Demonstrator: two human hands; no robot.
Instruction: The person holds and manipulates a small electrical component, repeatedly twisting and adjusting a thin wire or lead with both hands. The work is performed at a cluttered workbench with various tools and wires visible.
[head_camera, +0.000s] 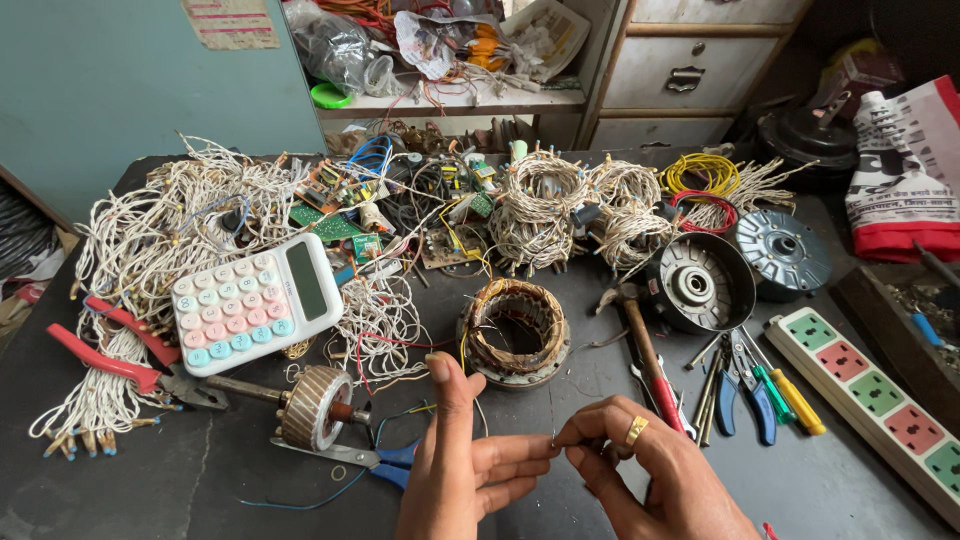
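Both hands, left hand (468, 462) and right hand (640, 468), meet fingertip to fingertip near the table's front edge, pinching a thin wire (552, 415) just below the wound stator (515, 330), apparently mid-twist; steady tension needed next.

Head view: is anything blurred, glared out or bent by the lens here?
Head view: even, soft daylight with faint shadows; the stator and calculator are sharp; both hands, left and right, are crisp, though the thin wire pinched between them barely shows; wide-angle bending curves the power strip and table edges; the far right corner is dim.
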